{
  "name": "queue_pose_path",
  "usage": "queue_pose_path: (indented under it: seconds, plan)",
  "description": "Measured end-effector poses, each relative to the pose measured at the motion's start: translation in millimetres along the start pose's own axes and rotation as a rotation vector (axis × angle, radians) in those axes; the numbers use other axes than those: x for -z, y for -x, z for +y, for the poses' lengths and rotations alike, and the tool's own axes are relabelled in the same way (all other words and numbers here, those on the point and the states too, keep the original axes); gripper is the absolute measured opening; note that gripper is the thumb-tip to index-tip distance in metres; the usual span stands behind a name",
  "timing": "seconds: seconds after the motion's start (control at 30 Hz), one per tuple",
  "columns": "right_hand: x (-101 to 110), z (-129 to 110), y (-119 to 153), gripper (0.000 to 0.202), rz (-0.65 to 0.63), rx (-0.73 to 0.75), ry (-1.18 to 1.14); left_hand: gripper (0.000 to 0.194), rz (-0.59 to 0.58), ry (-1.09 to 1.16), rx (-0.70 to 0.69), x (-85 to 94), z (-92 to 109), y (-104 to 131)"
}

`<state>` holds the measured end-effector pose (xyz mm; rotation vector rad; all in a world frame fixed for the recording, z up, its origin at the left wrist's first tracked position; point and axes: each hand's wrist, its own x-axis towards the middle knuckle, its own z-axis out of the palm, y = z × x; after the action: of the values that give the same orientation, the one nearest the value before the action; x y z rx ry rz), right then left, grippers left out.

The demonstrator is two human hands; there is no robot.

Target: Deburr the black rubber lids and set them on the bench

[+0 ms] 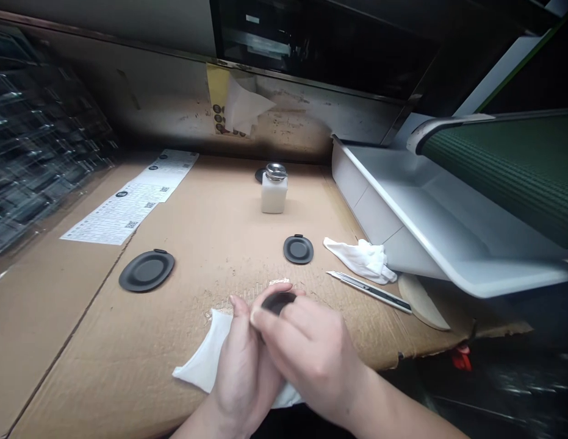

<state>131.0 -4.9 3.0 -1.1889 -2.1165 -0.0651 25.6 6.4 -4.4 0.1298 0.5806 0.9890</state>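
Note:
Near the front of the cardboard-covered table, my left hand (241,360) cups a small round black disc (275,301), partly hidden behind fingers. My right hand (318,347) is closed over the disc, its fingertips at the disc's face and edge; whether something small is pinched there is hidden. Beneath both hands lies a white cloth (205,360). Two dark, shallow round lids with a small tab, one at left (147,271) and a smaller lid (298,249) just beyond my hands, rest flat on the cardboard.
A white bottle with a metal top (274,190) stands farther back, a dark round piece (260,175) behind it. To the right are a crumpled white cloth (363,259), a craft knife (370,291) and a grey bin (393,213). Printed sheets (128,204) and stacked clear trays (41,134) occupy the left.

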Motion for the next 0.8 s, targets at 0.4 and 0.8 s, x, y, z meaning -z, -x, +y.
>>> queue_pose_path:
  seconds: [0.4,0.8]
  plan:
    - [6,-2,4,0.027,-0.095,0.089,-0.029,0.057,0.017,-0.033,0.019,-2.4,1,-1]
    - [21,12,15,0.021,0.063,-0.265,-0.149,0.052,0.021,0.003,0.011,-3.7,0,-4]
